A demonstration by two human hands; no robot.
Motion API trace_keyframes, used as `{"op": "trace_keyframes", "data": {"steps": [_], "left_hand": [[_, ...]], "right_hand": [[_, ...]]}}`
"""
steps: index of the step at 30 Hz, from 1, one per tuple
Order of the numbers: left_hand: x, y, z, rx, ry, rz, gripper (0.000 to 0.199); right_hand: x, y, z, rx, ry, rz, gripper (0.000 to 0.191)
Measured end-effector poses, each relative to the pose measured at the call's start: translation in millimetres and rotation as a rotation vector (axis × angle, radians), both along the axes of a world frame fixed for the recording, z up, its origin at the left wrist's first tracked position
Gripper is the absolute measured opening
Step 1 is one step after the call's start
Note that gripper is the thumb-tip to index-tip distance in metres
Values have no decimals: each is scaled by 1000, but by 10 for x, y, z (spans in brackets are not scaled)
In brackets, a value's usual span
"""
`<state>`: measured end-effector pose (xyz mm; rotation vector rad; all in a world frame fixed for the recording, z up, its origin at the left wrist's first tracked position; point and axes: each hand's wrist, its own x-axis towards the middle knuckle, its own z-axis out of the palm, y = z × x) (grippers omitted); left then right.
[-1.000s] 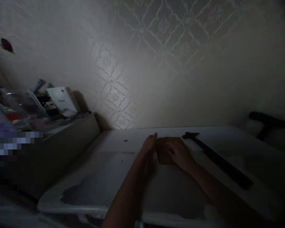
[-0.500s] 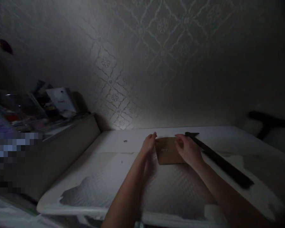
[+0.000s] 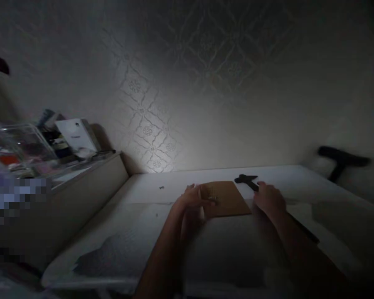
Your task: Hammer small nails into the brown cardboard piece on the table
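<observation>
A flat brown board (image 3: 229, 201), dotted with small holes or marks, lies on the white table. Several tiny shiny bits (image 3: 212, 198), too small to name, show near its left side. My left hand (image 3: 191, 198) grips the board's left edge, with fingers reaching over its top. To the right, my right hand (image 3: 270, 199) is wrapped round the handle of a black hammer (image 3: 247, 180). The hammer's head points away from me, beyond the board's far right corner, and its handle end comes out behind my wrist.
A small dark metal piece (image 3: 161, 187) lies on the white table (image 3: 143, 182) at the left. A cabinet (image 3: 90, 182) beside it bears a white box (image 3: 76, 135) and clutter. A patterned wall (image 3: 205, 124) stands behind. At the right is a blurred black T-shaped object (image 3: 341, 160).
My right hand has left the board and moved right, closing round the hammer's handle. My left hand has shifted further over the board's left edge. The view has turned slightly.
</observation>
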<state>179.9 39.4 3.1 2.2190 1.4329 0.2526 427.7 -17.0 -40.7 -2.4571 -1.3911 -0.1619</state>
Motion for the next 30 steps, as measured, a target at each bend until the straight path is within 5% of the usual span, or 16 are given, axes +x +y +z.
{"op": "trace_keyframes", "data": {"steps": [3,6,11,18,30], "left_hand": [[8,-116,60,-63,204,-99,111],[35,-155,68,-73,322,-81,117],[42,-118,18,-21,342,-55,101],[32,-66,-38,64,293,38,51],[41,-40,-86,57,316,5,53]], "right_hand": [[-35,-18,44,23,8,-4,37],[-92,-31,94,95,-3,10,36],[-205,-7,97,242,-22,169,34],[-380,10,31,328,-57,464,35],[-557,-9,51,271,-29,483,39]]}}
